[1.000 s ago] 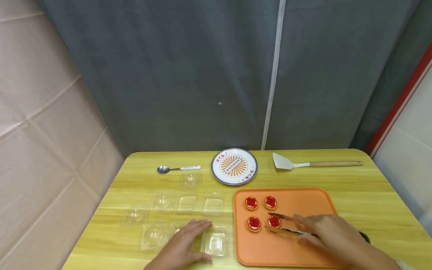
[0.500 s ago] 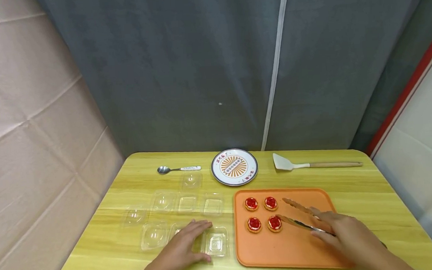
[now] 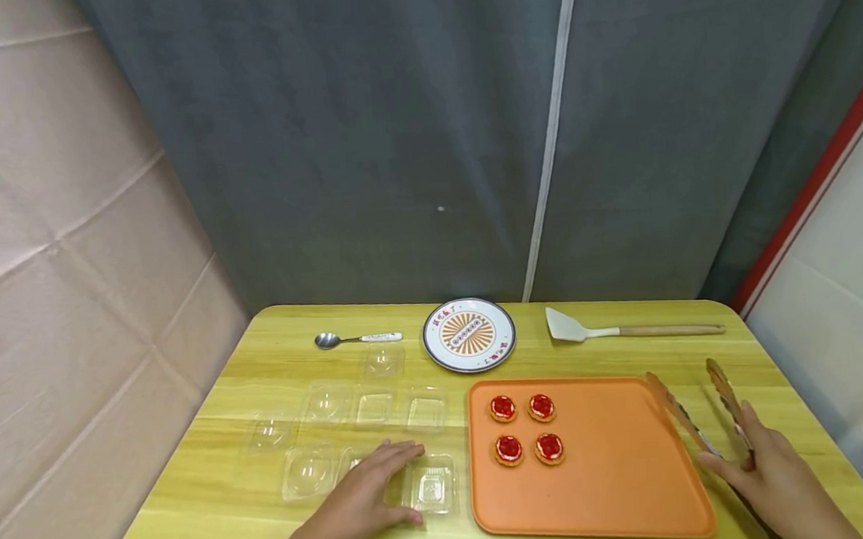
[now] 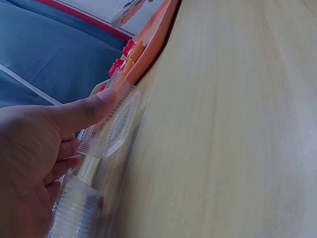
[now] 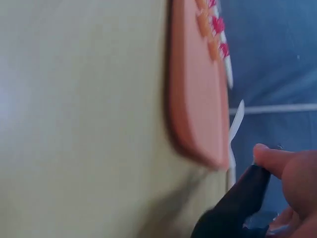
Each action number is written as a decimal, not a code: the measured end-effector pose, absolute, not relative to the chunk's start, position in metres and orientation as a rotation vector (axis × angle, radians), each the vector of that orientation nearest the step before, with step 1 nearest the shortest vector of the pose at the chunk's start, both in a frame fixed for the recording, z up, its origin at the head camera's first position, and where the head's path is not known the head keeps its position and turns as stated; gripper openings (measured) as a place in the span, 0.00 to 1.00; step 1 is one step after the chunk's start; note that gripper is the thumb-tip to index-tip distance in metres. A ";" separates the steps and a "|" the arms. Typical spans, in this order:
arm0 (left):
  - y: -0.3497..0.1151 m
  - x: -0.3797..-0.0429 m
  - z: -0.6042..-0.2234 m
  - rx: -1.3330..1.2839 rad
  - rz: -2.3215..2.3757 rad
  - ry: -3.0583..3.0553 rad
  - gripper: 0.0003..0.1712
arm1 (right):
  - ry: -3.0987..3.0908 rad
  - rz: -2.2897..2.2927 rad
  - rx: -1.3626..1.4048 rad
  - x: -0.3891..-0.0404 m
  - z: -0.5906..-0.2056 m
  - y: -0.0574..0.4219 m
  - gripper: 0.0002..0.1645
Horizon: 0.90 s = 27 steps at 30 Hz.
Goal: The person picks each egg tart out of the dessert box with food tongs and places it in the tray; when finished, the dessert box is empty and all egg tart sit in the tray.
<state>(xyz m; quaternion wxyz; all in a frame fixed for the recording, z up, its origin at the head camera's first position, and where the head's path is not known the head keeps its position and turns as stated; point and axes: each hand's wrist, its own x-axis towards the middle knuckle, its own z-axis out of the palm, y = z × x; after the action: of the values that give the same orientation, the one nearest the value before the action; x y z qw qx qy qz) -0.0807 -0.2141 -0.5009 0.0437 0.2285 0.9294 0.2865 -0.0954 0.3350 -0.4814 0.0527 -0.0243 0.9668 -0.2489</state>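
Note:
In the head view my left hand spans a clear square plastic box, thumb at its near side and fingertips at its far side. The left wrist view shows the thumb against the ribbed wall of the box, with the other fingers curled beyond it. My right hand grips metal tongs with brown tips, right of the orange tray. The arms of the tongs stand apart with nothing between them. On the tray's left half sit several red-topped tarts, in two rows.
Several more clear boxes and domed lids lie left of the tray. Along the back are a spoon, a white patterned plate and a white spatula with a wooden handle. A grey curtain hangs behind the table.
My right hand has moved right with the tongs, from around the front right tart to beyond the tray's right edge, and the tong arms have spread. The tarts and left hand have stayed put.

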 end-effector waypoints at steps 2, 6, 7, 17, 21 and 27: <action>-0.214 -0.081 -0.501 0.697 0.874 2.842 0.51 | 2.946 -0.747 -0.018 -0.096 -0.487 0.344 0.64; -0.214 -0.080 -0.501 0.693 0.875 2.839 0.51 | 2.937 -0.695 0.110 -0.097 -0.497 0.359 0.64; -0.214 -0.080 -0.501 0.693 0.875 2.838 0.51 | 2.932 -0.689 0.129 -0.097 -0.500 0.363 0.64; -0.215 -0.081 -0.502 0.708 0.872 2.839 0.53 | 2.937 -0.702 0.212 -0.098 -0.520 0.370 0.62; -0.216 -0.081 -0.503 0.719 0.873 2.845 0.53 | 2.967 -0.737 0.236 -0.096 -0.525 0.367 0.63; -0.217 -0.080 -0.502 0.729 0.872 2.852 0.54 | 3.013 -0.771 0.271 -0.095 -0.529 0.364 0.62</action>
<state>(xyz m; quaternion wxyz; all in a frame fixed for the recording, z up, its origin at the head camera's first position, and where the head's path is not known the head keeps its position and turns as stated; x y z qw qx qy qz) -0.0798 -0.2171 -0.5017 0.0360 0.2373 0.9284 0.2838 -0.0949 0.3638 -0.5285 0.0099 0.0869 0.9650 -0.2471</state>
